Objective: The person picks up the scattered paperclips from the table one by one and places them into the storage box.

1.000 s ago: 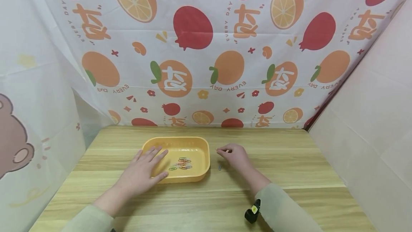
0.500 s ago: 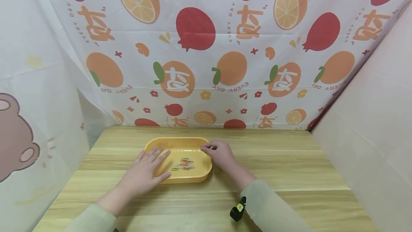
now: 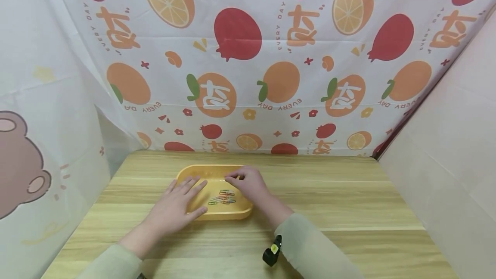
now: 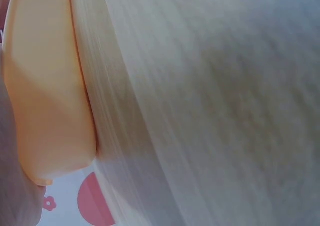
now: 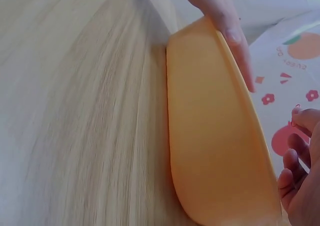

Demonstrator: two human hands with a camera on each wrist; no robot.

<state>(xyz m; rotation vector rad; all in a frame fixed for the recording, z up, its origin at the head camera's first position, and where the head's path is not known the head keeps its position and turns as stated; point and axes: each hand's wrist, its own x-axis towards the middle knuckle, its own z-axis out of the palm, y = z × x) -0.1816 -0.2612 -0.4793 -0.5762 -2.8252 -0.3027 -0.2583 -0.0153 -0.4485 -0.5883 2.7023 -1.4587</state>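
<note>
A yellow tray (image 3: 229, 216) stands on the wooden table, with several coloured paper clips (image 3: 222, 197) in a loose pile on its floor. My left hand (image 3: 173, 208) lies over the tray's left end, fingers spread and thumb at the front rim. Above the tray's right half, my right hand (image 3: 249, 183) pinches a small reddish paper clip (image 5: 296, 107) between thumb and forefinger; its thin loop shows in the right wrist view. The other fingers are bent. The left wrist view shows mainly the tray's outer wall (image 4: 50, 85) and part of the left hand (image 4: 17, 186).
The wooden table (image 3: 329, 201) extends to both sides and in front of the tray. A fruit-print cloth (image 3: 248, 76) hangs behind it, and pale cloths enclose the left and right sides. A black wrist strap (image 3: 272, 251) sits at my right sleeve.
My right hand has moved left from the table beside the tray to above its inside, carrying the paper clip. A blue clip on the table is no longer visible. The left hand stays put.
</note>
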